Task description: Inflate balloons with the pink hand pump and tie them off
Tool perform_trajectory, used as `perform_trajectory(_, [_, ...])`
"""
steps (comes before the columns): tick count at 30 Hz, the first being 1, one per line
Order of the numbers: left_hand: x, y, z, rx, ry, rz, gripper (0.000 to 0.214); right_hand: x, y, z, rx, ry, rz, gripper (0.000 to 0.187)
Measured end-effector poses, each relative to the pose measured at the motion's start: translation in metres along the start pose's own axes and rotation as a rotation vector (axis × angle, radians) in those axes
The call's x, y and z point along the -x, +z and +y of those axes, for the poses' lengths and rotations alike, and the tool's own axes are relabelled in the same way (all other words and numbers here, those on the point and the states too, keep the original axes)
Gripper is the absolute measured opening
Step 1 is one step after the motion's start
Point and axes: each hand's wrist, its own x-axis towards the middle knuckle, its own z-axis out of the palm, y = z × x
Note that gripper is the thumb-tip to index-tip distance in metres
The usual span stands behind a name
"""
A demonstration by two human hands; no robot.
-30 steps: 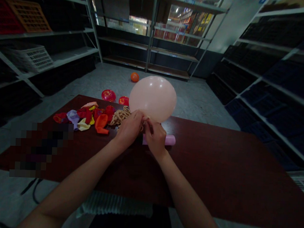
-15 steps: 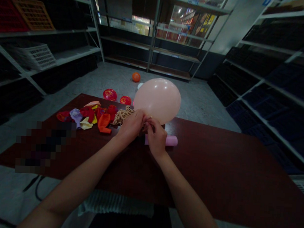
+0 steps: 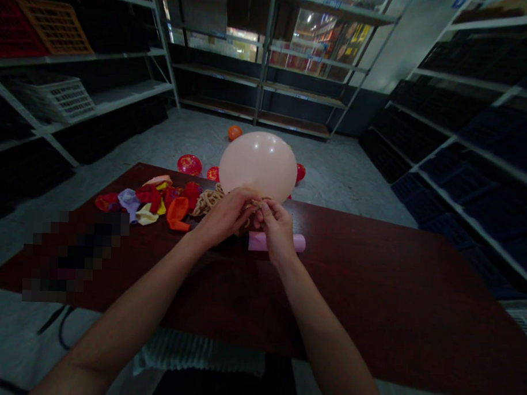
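Note:
A large inflated pale pink balloon (image 3: pixel 258 163) stands up beyond my hands, its neck at my fingertips. My left hand (image 3: pixel 232 211) is closed at the near side of the balloon, fingers pinched near the neck. Thumb and fingers of my right hand (image 3: pixel 277 224) pinch a beige cord (image 3: pixel 266 199) beside the neck. More of this cord lies as a tangled pile (image 3: pixel 208 201) left of the balloon. Exactly how cord and neck cross is hidden by my fingers. Under my right hand lies a pink cylinder (image 3: pixel 257 241) on the table.
Uninflated balloons (image 3: pixel 151 202) in several colours lie on the dark wooden table (image 3: pixel 372 293), left of the cord. Inflated red balloons (image 3: pixel 190 164) and an orange balloon (image 3: pixel 235 132) rest on the floor beyond. Shelving racks (image 3: pixel 262 65) with crates stand around.
The balloon has shifted left and tilted more upright. My right hand has turned slightly and moved a little right; a strand of cord now shows at its fingertips.

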Motion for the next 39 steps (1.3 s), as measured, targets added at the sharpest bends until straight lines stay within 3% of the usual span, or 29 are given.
perform_trajectory(10, [0.002,0.003,0.0,-0.177,0.087,0.137,0.012,0.002,0.002,-0.004,-0.134,0.062,-0.049,0.033])
perform_trajectory(21, [0.007,0.004,-0.004,-0.138,0.177,0.333,0.015,0.006,0.005,-0.011,-0.161,0.078,-0.093,0.034])
perform_trajectory(31, [0.007,0.0,-0.003,-0.124,0.121,0.247,0.016,0.005,0.001,-0.009,-0.067,0.074,-0.119,0.033])
perform_trajectory(39, [0.004,-0.005,-0.002,-0.133,0.045,0.045,0.035,0.003,-0.003,-0.013,-0.186,0.119,-0.157,0.027])
